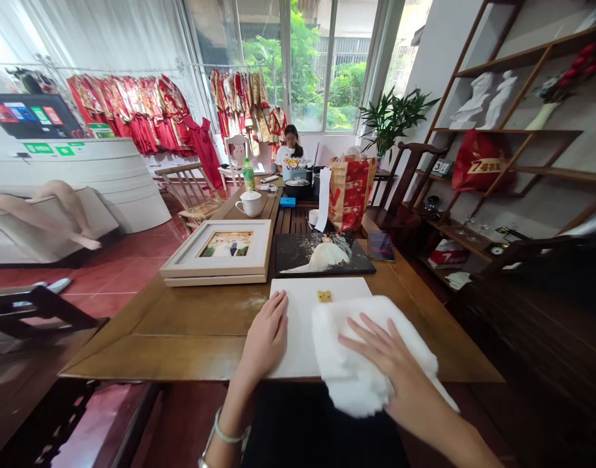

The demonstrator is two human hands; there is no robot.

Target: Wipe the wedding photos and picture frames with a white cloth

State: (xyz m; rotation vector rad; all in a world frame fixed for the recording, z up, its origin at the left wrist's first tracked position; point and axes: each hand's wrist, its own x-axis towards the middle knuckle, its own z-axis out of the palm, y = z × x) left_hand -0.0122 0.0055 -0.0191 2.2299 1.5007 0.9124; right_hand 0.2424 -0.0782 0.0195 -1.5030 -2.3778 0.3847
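A flat white panel (298, 328) lies at the front edge of the wooden table, with a small gold-coloured metal hanger (323, 296) near its far edge. My left hand (268, 331) rests along the panel's left edge, its fingers stretched out and lying flat. Over the panel's right part spreads a white fluffy cloth (346, 364), hanging past the table's front edge. My right hand (383, 348) presses flat on this cloth with its fingers spread. What lies under the cloth is hidden.
Beyond the panel are light-framed pictures (224, 250), a dark bridal photo panel (324, 253) and a small dark picture (381, 246). A lidded white mug (250, 203), a green bottle (248, 174) and a red-tan paper bag (349, 192) stand farther back. Another person (288, 153) sits at the far end.
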